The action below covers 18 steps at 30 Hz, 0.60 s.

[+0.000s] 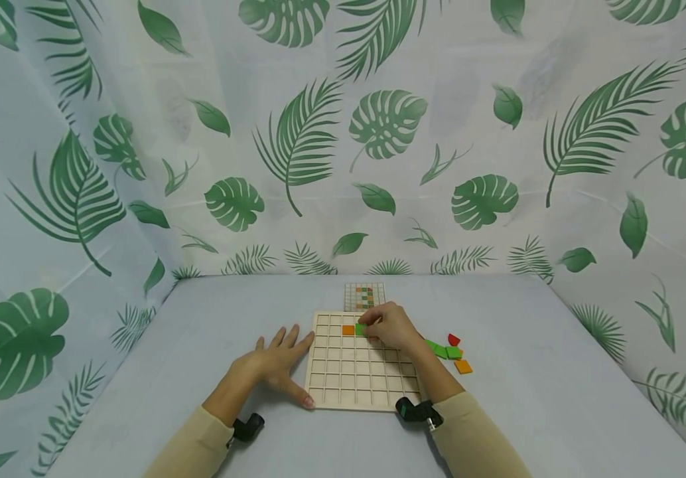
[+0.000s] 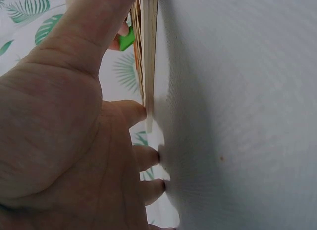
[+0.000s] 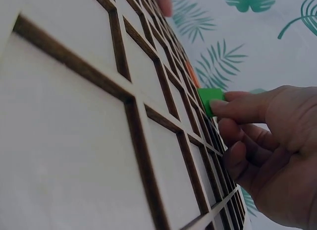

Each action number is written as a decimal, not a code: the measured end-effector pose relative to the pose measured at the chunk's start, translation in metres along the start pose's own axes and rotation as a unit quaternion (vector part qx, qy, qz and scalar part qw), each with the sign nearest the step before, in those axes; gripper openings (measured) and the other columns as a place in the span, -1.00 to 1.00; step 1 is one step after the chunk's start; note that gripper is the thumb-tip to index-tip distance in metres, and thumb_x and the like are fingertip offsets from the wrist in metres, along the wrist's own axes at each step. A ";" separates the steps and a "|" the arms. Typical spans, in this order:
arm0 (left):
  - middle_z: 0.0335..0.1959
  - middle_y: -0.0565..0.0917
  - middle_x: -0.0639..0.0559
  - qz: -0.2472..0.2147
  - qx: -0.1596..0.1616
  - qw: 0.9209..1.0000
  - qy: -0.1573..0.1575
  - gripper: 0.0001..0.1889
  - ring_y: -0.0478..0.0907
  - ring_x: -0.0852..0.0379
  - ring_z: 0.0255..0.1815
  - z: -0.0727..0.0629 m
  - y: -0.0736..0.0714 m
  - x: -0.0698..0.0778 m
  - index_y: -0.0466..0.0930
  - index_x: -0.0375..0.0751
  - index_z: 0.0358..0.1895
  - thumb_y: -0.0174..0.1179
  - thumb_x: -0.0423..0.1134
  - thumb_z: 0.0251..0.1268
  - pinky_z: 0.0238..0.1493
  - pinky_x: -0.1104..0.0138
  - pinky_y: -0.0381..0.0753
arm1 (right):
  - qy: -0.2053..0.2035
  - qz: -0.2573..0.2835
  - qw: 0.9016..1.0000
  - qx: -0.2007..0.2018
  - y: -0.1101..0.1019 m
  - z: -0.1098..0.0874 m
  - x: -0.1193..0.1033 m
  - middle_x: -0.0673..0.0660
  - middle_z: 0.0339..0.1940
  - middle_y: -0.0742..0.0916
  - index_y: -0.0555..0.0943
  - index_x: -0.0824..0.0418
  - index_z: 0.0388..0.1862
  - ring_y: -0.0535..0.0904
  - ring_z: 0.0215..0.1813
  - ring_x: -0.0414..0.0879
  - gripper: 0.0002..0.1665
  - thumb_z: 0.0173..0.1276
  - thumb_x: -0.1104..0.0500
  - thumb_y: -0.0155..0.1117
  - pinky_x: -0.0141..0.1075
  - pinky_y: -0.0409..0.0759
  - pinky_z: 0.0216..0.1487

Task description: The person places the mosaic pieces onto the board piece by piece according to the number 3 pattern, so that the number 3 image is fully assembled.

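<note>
A wooden grid board lies on the table, with an orange square tile in a cell of its upper part. My right hand is over the board and pinches a green square tile between thumb and forefinger, right beside the orange one. In the right wrist view the green tile stands tilted at the grid, and the other fingers are curled beneath. My left hand rests at the board's left edge, fingers spread, its thumb by the near left corner.
Behind the board lies a small grid card with a coloured pattern. To the right, past my right forearm, are loose pieces: green tiles, a red rounded piece and an orange tile. A leaf-print curtain hangs around the table.
</note>
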<state>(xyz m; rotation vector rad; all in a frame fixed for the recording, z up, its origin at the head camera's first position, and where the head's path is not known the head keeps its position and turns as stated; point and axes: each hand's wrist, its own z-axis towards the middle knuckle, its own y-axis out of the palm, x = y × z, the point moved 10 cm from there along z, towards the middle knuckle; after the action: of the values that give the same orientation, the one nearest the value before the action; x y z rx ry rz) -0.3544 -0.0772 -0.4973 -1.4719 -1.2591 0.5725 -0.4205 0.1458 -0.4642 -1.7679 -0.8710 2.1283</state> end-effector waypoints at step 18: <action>0.76 -0.19 -0.17 -0.001 0.008 1.000 0.012 0.49 -0.28 -0.30 0.75 -0.001 -0.001 0.002 -0.13 0.14 0.73 0.53 0.55 -0.33 0.60 -0.41 -0.20 | -0.011 -0.083 0.996 0.004 0.004 -0.001 -0.005 0.17 -0.01 0.79 0.81 0.26 -0.03 0.69 -0.14 -0.07 -0.76 0.33 0.32 0.48 -0.23 0.70 -0.22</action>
<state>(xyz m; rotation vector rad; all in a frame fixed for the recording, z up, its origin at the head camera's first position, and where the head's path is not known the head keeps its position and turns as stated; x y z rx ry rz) -0.3530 -0.0763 -0.4958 -1.4600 -1.2349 0.5614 -0.4176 0.1407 -0.4628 -1.6103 -0.9780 2.0464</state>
